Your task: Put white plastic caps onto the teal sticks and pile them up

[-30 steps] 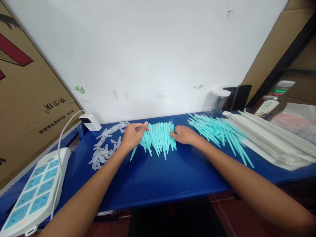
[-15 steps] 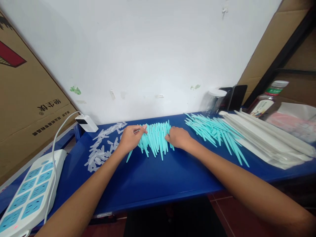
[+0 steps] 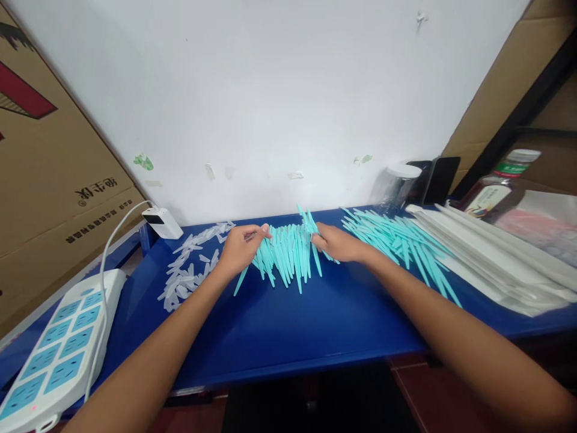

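A row of slim, tapered turquoise plastic sticks (image 3: 285,255) lies side by side on the blue table (image 3: 270,337). My left hand (image 3: 242,245) is at the row's left end, thumb and forefinger pinched together over the sticks; what lies between them is too small to make out. At the right end, my right hand (image 3: 336,242) is closed round a small bunch of turquoise sticks (image 3: 308,222), whose ends poke out above and below the fist. Left of my left hand are scattered translucent small pieces (image 3: 192,270). A second, looser heap of turquoise sticks (image 3: 396,237) lies to the right.
A white power strip (image 3: 67,343) with blue sockets and a white plugged-in box (image 3: 163,223) are on the left. Flat white packages (image 3: 491,258), a clear jar (image 3: 396,187) and a bottle (image 3: 498,186) stand at the right. The white wall (image 3: 270,108) closes off the back.
My right hand has gathered several sticks from the row's right end and moved slightly right, tilting them up. My left hand has stayed at the left end.
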A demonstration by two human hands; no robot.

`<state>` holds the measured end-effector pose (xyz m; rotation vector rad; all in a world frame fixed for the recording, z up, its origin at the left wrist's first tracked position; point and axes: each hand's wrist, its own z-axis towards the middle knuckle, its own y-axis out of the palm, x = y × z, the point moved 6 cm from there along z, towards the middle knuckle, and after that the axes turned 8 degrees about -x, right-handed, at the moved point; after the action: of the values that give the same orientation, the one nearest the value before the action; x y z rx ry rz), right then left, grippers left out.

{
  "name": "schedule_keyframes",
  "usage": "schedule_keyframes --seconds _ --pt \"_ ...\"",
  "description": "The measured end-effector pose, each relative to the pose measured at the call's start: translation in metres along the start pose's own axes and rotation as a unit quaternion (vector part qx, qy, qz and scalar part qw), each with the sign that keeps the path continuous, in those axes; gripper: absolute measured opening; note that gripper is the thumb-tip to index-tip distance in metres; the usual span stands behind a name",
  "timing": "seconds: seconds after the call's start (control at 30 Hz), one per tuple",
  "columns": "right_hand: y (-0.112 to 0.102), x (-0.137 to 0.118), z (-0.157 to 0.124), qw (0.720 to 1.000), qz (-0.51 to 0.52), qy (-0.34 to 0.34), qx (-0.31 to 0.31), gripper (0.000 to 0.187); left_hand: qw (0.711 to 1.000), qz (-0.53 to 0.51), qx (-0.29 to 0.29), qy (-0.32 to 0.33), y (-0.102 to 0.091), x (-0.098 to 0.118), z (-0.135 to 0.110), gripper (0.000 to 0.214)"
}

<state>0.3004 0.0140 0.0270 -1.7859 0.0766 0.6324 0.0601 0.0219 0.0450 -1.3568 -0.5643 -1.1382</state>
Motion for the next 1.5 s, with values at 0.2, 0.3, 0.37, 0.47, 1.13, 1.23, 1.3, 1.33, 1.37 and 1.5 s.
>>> schedule_keyframes --seconds 0.2,0.3,0.37,0.47,1.13,1.23,1.3,1.33,1.37,1.5 --pt "0.006 -0.021 -0.005 0.936 0.311 -0.143 -0.077 0.028 0.892 -0.426 -0.098 -0.112 0.007 -0.01 0.0 0.027" --pt "0.012 -0.019 -0.005 0.911 0.384 -0.122 -0.086 0.033 0.874 -0.458 -0.1 -0.13 0.011 -0.01 -0.002 0.03" --pt "0.014 -0.019 -0.005 0.903 0.399 -0.12 -0.1 0.039 0.883 -0.44 -0.081 -0.144 0.013 -0.013 -0.003 0.026" --pt "0.015 -0.021 -0.006 0.901 0.399 -0.12 -0.122 0.047 0.89 -0.419 -0.056 -0.173 0.015 -0.021 -0.003 0.012" --pt "0.019 -0.017 -0.002 0.905 0.401 -0.105 -0.099 0.045 0.856 0.443 0.21 -0.165 -0.115 -0.044 0.009 0.048" --pt "0.022 -0.016 -0.001 0.906 0.396 -0.111 -0.096 0.046 0.842 0.49 0.138 -0.177 -0.113 -0.063 0.014 0.046" --pt "0.022 -0.017 0.0 0.909 0.39 -0.113 -0.097 0.046 0.843 0.505 0.103 -0.155 -0.106 -0.069 0.018 0.044" --pt "0.022 -0.017 0.0 0.91 0.386 -0.113 -0.098 0.045 0.842 0.512 0.093 -0.143 -0.102 -0.07 0.02 0.044" --pt "0.021 -0.018 0.0 0.912 0.383 -0.113 -0.097 0.045 0.839 0.519 0.092 -0.137 -0.1 -0.07 0.021 0.045" --pt "0.019 -0.02 -0.001 0.916 0.373 -0.115 -0.093 0.044 0.829 0.532 0.101 -0.142 -0.097 -0.072 0.026 0.057"
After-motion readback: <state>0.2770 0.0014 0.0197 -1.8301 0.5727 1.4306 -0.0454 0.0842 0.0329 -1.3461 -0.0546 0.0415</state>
